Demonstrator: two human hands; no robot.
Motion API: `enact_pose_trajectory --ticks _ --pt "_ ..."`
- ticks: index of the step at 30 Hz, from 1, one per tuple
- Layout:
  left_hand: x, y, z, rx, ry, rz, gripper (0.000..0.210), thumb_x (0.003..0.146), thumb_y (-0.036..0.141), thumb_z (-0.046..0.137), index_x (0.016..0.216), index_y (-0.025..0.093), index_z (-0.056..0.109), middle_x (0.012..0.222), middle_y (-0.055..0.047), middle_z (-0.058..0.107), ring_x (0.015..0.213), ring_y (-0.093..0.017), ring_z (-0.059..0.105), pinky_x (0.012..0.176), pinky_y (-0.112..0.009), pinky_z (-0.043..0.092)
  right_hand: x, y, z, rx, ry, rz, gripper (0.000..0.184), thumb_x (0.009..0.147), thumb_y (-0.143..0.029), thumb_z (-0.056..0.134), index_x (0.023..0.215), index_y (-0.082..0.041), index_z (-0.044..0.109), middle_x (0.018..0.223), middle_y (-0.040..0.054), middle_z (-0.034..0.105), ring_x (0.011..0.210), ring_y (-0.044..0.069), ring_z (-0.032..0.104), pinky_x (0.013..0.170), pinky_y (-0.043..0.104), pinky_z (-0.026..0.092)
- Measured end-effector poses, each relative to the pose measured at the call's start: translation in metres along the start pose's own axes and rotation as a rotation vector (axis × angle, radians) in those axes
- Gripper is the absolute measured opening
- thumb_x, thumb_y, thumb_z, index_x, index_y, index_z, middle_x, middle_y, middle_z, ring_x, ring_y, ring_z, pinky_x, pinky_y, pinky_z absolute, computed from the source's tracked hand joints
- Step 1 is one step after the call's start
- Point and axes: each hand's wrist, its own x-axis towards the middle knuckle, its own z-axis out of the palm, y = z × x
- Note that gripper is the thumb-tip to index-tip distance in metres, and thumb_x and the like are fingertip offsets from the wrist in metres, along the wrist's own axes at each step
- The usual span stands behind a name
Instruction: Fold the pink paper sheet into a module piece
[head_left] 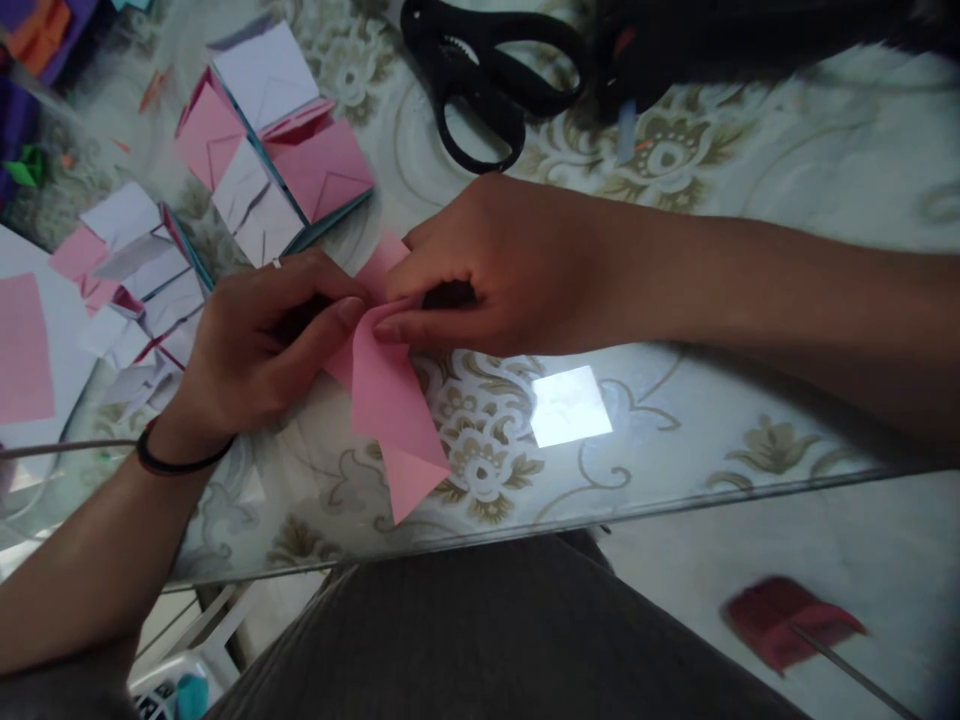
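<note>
A strip of pink paper (394,395) is pinched between both of my hands, folded where the fingers meet, its lower end slanting down over the tabletop. My left hand (262,335), with a dark band at its wrist, grips the paper's left side between thumb and forefinger. From the right, my right hand (465,275) pinches the fold with thumb and fingers. Part of the paper is hidden under the fingers. Just behind my left hand stand a white-and-pink folded paper piece (281,130) and a second folded paper piece (142,280).
Black-handled scissors (491,85) lie beyond my right hand, beside a dark object (637,60) I cannot identify. A white sheet with a pink rectangle (22,350) is at far left. The table's glass edge (525,533) runs before my lap. A red dustpan (791,620) rests on the floor.
</note>
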Motion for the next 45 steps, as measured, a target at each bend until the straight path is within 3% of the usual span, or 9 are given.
enact_pose_trajectory --ticks 27,45 --pt "-0.0007 -0.0001 -0.0004 -0.013 0.002 -0.018 0.015 0.102 0.023 0.065 0.091 0.019 0.073 0.081 0.0 0.07 0.067 -0.009 0.058 0.06 -0.024 0.041 -0.0011 0.0006 0.0011 0.031 0.011 -0.003 0.041 0.107 -0.037 0.06 0.073 -0.014 0.066 0.067 -0.0049 0.049 0.066 0.005 0.042 0.068 0.03 0.027" --pt "-0.0027 -0.0017 -0.0012 0.001 -0.013 -0.029 0.016 0.105 0.024 0.064 0.095 0.017 0.074 0.085 0.0 0.07 0.072 -0.007 0.06 0.064 -0.021 0.043 -0.0008 0.0027 0.0004 0.016 -0.006 -0.004 0.041 0.106 -0.042 0.054 0.076 -0.017 0.067 0.072 -0.0003 0.061 0.068 0.009 0.047 0.065 0.03 0.031"
